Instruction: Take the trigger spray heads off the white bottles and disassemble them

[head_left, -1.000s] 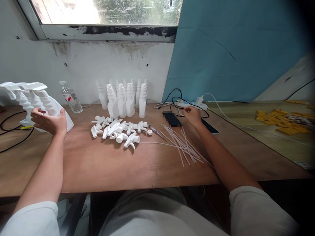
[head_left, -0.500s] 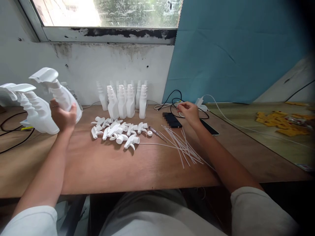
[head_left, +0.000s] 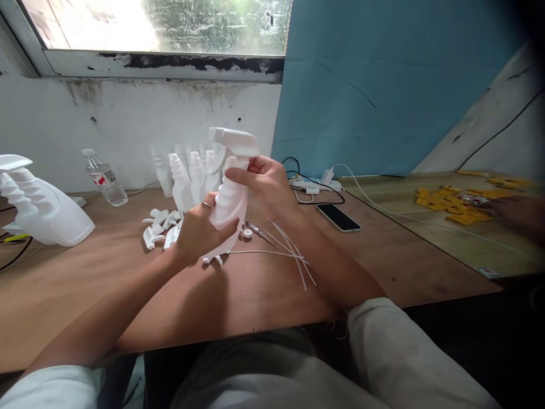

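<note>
I hold a white spray bottle [head_left: 230, 199] upright above the middle of the wooden table [head_left: 85, 284]. My left hand [head_left: 198, 230] is wrapped round its body. At the bottle's neck, my right hand [head_left: 266, 184] closes just under the white trigger head [head_left: 234, 141]. Behind and below the bottle lies a heap of loose white trigger heads [head_left: 159, 224]. Thin white dip tubes [head_left: 289, 253] lie on the table under my right forearm. A row of headless white bottles [head_left: 187, 176] stands against the wall.
More finished spray bottles [head_left: 40, 207] lie at the left edge. A clear water bottle [head_left: 102, 177] stands by the wall. A phone [head_left: 338, 217], a small screwdriver [head_left: 258, 231] and cables [head_left: 310, 184] lie to the right. Yellow parts [head_left: 455, 204] and another person's hand [head_left: 522, 213] are far right.
My left hand carried a spray bottle from the left pile to the centre. My right hand left the cables and took the bottle's neck. The view shifted right.
</note>
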### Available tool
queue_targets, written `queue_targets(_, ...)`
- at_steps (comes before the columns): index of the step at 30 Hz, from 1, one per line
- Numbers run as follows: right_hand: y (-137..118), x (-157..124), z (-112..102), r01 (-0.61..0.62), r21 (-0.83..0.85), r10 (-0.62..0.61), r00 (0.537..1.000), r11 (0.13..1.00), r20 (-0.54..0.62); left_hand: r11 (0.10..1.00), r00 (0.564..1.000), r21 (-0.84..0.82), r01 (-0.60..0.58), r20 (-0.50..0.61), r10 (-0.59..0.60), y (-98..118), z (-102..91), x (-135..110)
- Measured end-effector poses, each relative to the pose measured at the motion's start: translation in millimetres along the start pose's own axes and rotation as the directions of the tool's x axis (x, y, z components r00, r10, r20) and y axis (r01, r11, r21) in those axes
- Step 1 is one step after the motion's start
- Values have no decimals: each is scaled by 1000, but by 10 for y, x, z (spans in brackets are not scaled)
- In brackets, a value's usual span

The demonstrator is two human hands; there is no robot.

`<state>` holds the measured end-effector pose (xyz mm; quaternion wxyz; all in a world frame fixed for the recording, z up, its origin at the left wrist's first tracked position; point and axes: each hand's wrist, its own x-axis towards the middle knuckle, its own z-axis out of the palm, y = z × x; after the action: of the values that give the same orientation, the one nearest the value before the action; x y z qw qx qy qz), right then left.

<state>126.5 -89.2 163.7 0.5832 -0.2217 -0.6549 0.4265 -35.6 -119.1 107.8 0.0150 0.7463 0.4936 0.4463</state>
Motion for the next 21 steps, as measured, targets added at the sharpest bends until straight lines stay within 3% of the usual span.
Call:
queue_targets(3,15,-1,-53,-32,97,31,999,995,11,968,990,-248,-43,122,75,32,-39,59)
queue_targets(6,-47,-20,-102,-68,164,46,990,984,134,880,956,-475,-30,243,164,53,-96,87)
queue_targets(8,-99,-34,-105,-85,183,53,983,979,175,846,950,-534,11,270,158,62,-107,83)
queue_targets(11,-136,-41,-94,-92,193,69,990,977,119,795,927,-597,105,349,140,30,-105,104)
queue_targets(13,-129,-33,-93,-82,215,65,994,973,86,712,871,-658,246,472,135,-41,-124,163)
queue_targets(15,-112,-24,-91,-65,242,41,993,968,106,578,785,-700,420,600,156,-154,-170,239)
queue_targets(17,-105,-20,-77,-40,246,7,991,968,136,461,671,-687,562,704,232,-290,-226,291)
queue_targets(19,-131,-18,-61,-7,213,-18,993,977,118,437,557,-632,640,774,302,-417,-276,286)
queue_targets(21,-202,-12,-86,33,164,-43,998,986,56,513,627,-617,597,758,181,-504,-314,234)
